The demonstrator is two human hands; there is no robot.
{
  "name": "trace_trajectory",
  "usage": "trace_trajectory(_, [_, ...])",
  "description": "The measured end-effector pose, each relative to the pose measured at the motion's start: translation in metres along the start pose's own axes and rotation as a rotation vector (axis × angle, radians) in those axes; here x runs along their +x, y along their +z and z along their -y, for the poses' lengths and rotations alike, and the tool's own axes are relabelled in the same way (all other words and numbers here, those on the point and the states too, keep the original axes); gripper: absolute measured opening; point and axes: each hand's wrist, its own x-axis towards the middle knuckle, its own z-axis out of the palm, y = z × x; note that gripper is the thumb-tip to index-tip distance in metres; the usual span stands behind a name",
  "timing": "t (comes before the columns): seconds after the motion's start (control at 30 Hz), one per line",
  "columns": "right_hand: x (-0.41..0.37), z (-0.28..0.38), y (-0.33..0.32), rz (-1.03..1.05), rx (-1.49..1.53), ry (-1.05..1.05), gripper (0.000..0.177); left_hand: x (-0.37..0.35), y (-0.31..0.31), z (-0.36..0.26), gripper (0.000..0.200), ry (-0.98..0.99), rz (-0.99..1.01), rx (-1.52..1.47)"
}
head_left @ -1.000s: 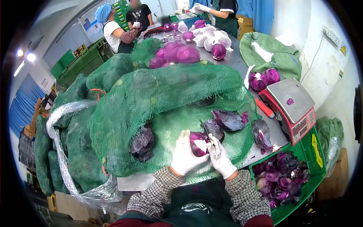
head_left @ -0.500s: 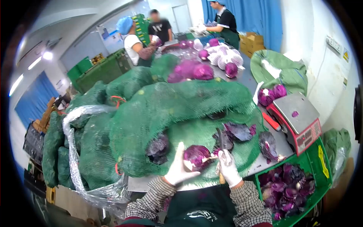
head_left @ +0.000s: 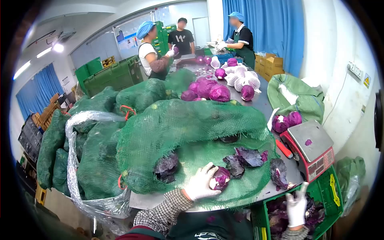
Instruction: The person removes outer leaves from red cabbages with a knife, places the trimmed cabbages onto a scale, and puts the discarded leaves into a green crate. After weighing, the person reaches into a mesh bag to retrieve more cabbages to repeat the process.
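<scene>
My left hand, in a white glove, curls against the left side of a small red cabbage and grips it on the green mesh sack. Over at the lower right, my gloved right hand is above a green crate with torn purple cabbage leaves in it; its visible fingers are spread. I cannot see the knife. A dark cabbage shows at the sack's opening. Loose outer leaves lie right of the gripped cabbage, and another leaf rests near the table edge.
A red scale stands at the right beside a red-handled tool. Full mesh sacks crowd the left. Peeled cabbages and net-wrapped ones sit farther back. Several people work or stand around the far end.
My right hand has moved from the cabbage down and right to the crate, and its knife is out of sight. My left hand has shifted right with the cabbage. The view tilted up slightly.
</scene>
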Motion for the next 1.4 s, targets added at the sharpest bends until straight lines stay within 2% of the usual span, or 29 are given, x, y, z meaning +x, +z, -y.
trace_trajectory(0.07, [-0.004, 0.012, 0.057, 0.173, 0.475, -0.187, 0.049, 0.001, 0.002, -0.006, 0.093, 0.002, -0.008, 0.035])
trace_trajectory(0.1, [-0.004, 0.019, 0.091, 0.264, 0.588, -0.254, 0.036, 0.001, 0.001, -0.007, 0.092, 0.002, -0.013, 0.063])
trace_trajectory(0.13, [-0.009, 0.04, 0.109, 0.42, 0.457, -0.197, 0.051, 0.0, 0.001, -0.007, 0.093, 0.002, -0.004, 0.056])
trace_trajectory(0.2, [-0.007, 0.055, 0.169, 0.505, 0.636, -0.415, 0.059, -0.001, 0.003, -0.005, 0.094, 0.016, -0.034, 0.06])
trace_trajectory(0.23, [-0.013, 0.085, 0.177, 0.505, 0.817, -0.283, 0.055, -0.002, 0.005, -0.003, 0.094, 0.02, -0.048, 0.06])
trace_trajectory(0.3, [-0.003, 0.107, 0.18, 0.625, 0.596, -0.237, 0.045, -0.003, 0.005, 0.0, 0.094, 0.018, -0.058, 0.051])
trace_trajectory(0.33, [0.001, 0.114, 0.178, 0.588, 0.615, -0.292, 0.034, -0.004, 0.005, 0.001, 0.094, 0.0, -0.057, 0.049])
trace_trajectory(0.43, [0.013, 0.114, 0.173, 0.732, 0.609, -0.16, 0.029, -0.001, 0.008, -0.002, 0.093, -0.013, -0.04, 0.068])
trace_trajectory(0.57, [0.024, 0.087, 0.196, 0.719, 0.842, -0.209, 0.016, 0.005, 0.007, -0.013, 0.092, 0.014, -0.045, 0.138])
trace_trajectory(0.6, [0.025, 0.089, 0.196, 0.547, 0.449, -0.502, 0.016, 0.006, 0.007, -0.019, 0.091, 0.012, -0.037, 0.161])
trace_trajectory(0.7, [0.03, 0.088, 0.202, 0.554, 0.638, -0.381, 0.017, 0.009, 0.014, -0.03, 0.09, -0.037, -0.098, 0.199])
trace_trajectory(0.73, [0.032, 0.092, 0.199, 0.589, 0.601, -0.296, 0.014, 0.009, 0.016, -0.029, 0.09, -0.031, -0.123, 0.21])
trace_trajectory(0.77, [0.045, 0.074, 0.221, 0.42, 0.425, -0.56, 0.012, 0.009, 0.015, -0.03, 0.09, -0.038, -0.122, 0.186])
trace_trajectory(0.8, [0.045, 0.079, 0.217, 0.419, 0.418, -0.51, 0.014, 0.007, 0.016, -0.03, 0.09, -0.037, -0.156, 0.204])
trace_trajectory(0.83, [0.046, 0.08, 0.217, 0.412, 0.468, -0.549, 0.015, 0.004, 0.018, -0.028, 0.089, -0.035, -0.181, 0.218])
trace_trajectory(0.9, [0.047, 0.089, 0.208, 0.369, 0.374, -0.551, 0.016, -0.006, 0.022, -0.016, 0.09, -0.107, -0.268, 0.053])
trace_trajectory(0.93, [0.049, 0.065, 0.222, 0.357, 0.329, -0.468, 0.015, -0.011, 0.024, 0.001, 0.089, -0.029, -0.347, -0.005])
trace_trajectory(0.97, [0.057, 0.046, 0.237, 0.334, 0.29, -0.399, 0.014, -0.019, 0.03, 0.02, 0.091, -0.024, -0.316, -0.131])
trace_trajectory(1.03, [0.036, 0.044, 0.22, 0.405, 0.646, -0.23, 0.015, -0.037, 0.058, 0.065, 0.095, -0.011, -0.374, -0.614])
trace_trajectory(1.07, [0.025, 0.062, 0.19, 0.509, 0.638, -0.037, 0.017, -0.041, 0.052, 0.076, 0.098, 0.012, -0.323, -0.633])
trace_trajectory(1.1, [0.025, 0.045, 0.188, 0.507, 0.679, -0.153, 0.018, -0.046, 0.041, 0.069, 0.097, -0.113, -0.239, -0.943])
trace_trajectory(1.17, [0.018, 0.041, 0.129, 0.354, 0.507, -0.208, 0.02, -0.044, 0.022, 0.07, 0.097, -0.204, -0.147, -1.021])
trace_trajectory(1.2, [0.019, 0.03, 0.099, 0.21, 0.48, -0.279, 0.022, -0.042, 0.023, 0.077, 0.097, -0.194, -0.124, -1.045])
trace_trajectory(1.23, [0.018, 0.025, 0.058, 0.189, 0.465, -0.217, 0.021, -0.037, 0.019, 0.076, 0.098, -0.186, -0.08, -1.022])
trace_trajectory(1.3, [0.014, 0.01, -0.01, 0.094, 0.15, -0.024, 0.022, -0.028, 0.025, 0.082, 0.098, -0.141, -0.049, -0.95])
trace_trajectory(1.37, [0.015, -0.049, -0.032, -0.191, -0.207, -0.328, 0.026, -0.016, 0.022, 0.078, 0.099, -0.052, -0.029, -0.756])
trace_trajectory(1.4, [0.01, -0.039, -0.037, -0.198, -0.223, -0.33, 0.035, -0.01, 0.011, 0.073, 0.096, 0.09, 0.041, -0.492])
